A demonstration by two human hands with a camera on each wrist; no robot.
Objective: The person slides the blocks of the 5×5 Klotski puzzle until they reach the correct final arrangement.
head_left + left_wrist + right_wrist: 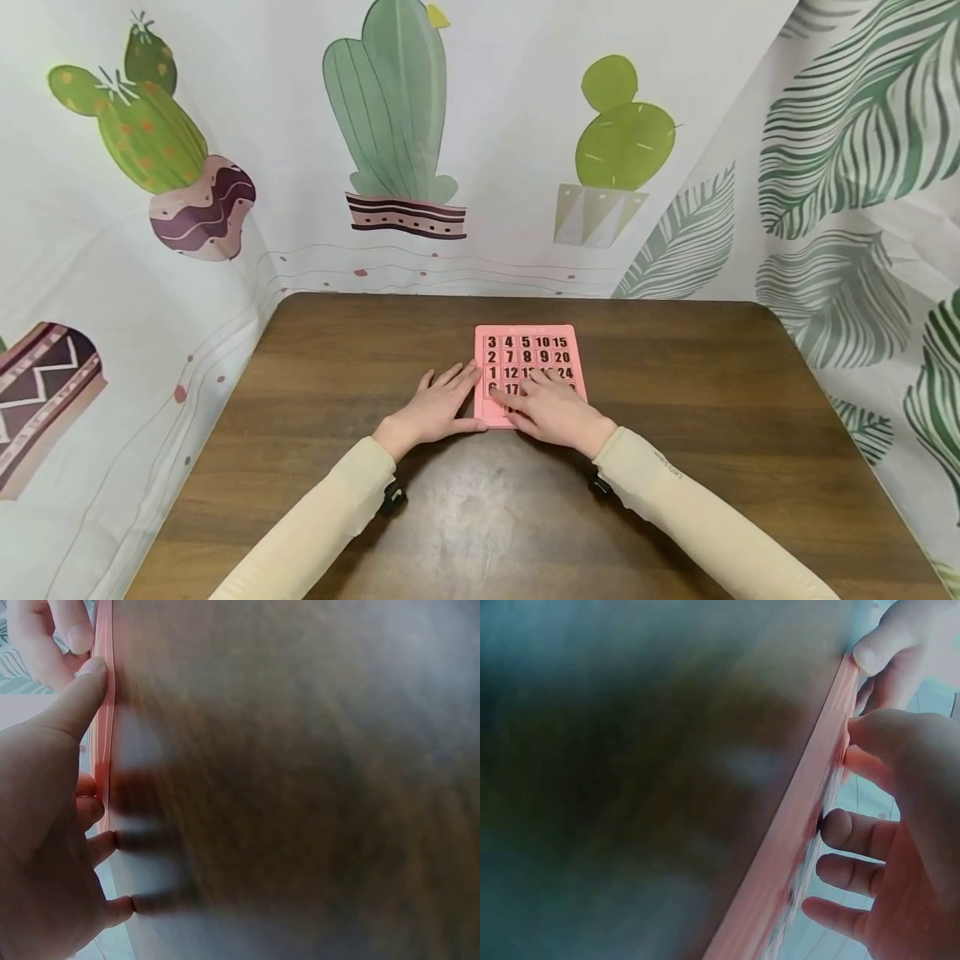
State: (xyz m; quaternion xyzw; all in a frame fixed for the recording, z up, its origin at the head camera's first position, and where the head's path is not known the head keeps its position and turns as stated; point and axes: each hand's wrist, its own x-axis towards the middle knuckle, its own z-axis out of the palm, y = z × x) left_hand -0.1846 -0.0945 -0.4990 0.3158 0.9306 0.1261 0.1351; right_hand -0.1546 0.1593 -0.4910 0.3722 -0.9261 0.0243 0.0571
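A pink number slide puzzle [517,365] lies flat on the table, its black-numbered tiles facing up. Bare pink shows at its lower left corner. My left hand [435,408] braces that corner, with fingers along the left side and the thumb against the near edge. In the left wrist view the thumb [91,682] presses on the puzzle's pink side [106,750]. Over the lower rows is my right hand [555,412], its index fingertip on the tile marked 6 and its thumb low on the board. It hides several tiles. The other right fingers [847,874] are slightly bent above the board.
The brown wooden table [337,358] extends on both sides of the puzzle and toward me. Behind it hangs a white cloth [510,150] printed with cacti and leaves. Dark wrist devices show under both cream sleeves [660,492].
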